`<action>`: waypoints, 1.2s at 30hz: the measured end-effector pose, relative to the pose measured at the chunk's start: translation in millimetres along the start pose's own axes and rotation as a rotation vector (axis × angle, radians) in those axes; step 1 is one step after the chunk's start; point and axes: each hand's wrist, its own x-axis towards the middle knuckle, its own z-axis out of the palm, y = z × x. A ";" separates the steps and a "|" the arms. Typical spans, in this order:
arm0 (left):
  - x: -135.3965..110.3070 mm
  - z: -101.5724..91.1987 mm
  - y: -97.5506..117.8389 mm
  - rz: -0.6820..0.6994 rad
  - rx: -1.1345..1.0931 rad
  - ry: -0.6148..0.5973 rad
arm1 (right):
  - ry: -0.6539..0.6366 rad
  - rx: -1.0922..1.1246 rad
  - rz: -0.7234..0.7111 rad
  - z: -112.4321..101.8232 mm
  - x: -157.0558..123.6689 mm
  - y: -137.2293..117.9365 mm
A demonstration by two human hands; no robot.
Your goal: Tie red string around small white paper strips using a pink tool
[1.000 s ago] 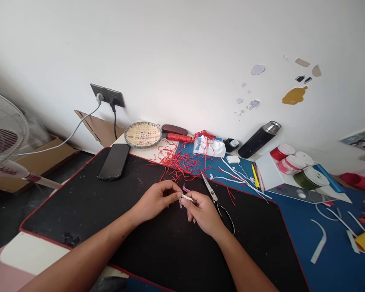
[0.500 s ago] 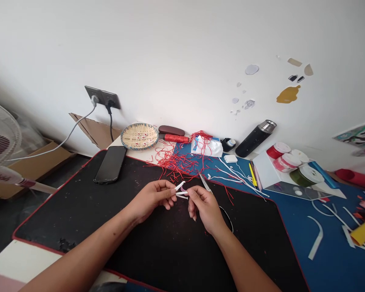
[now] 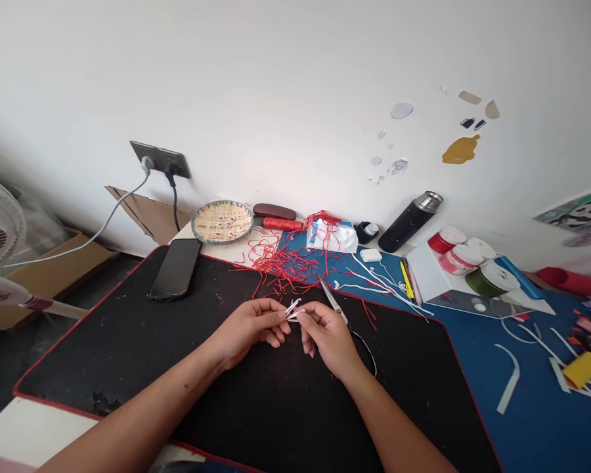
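Between my fingertips is a small folded white strip (image 3: 293, 307), with a bit of purple at its middle. My left hand (image 3: 257, 326) pinches one side of it, fingers curled. My right hand (image 3: 326, 336) pinches the other side between thumb and forefinger. Both hands hover over the black mat (image 3: 256, 407), their tips almost touching. Scissors (image 3: 335, 302) lie just behind my right hand, which hides part of them. Cut red cords (image 3: 290, 263) are heaped beyond the hands.
A phone (image 3: 176, 268) lies on the mat's left. Behind stand a woven basket (image 3: 197, 230), a red thread spool (image 3: 282, 224), a tissue pack (image 3: 345, 238) and a black flask (image 3: 410, 222). Ribbon rolls (image 3: 492, 281) and white strips (image 3: 509, 381) are at the right, a fan (image 3: 0, 230) at the left.
My hands have come closer together, narrowing the gap at the white strip. The strip looks more bunched between the fingertips. The whole view has shifted slightly.
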 end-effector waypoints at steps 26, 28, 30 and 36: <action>1.0 -4.3 -0.6 -0.105 -0.123 -0.055 | -0.084 0.045 -0.007 -3.0 -0.2 -1.0; 0.2 -3.9 -0.7 -0.126 -0.124 -0.071 | -0.089 0.051 -0.016 -3.2 -0.1 -0.2; -0.8 -3.1 -0.8 -0.138 -0.116 -0.079 | -0.102 0.057 -0.026 -3.3 0.0 0.3; -1.9 -1.2 0.4 -0.162 -0.089 -0.076 | -0.136 0.063 -0.037 -4.7 -0.2 -1.2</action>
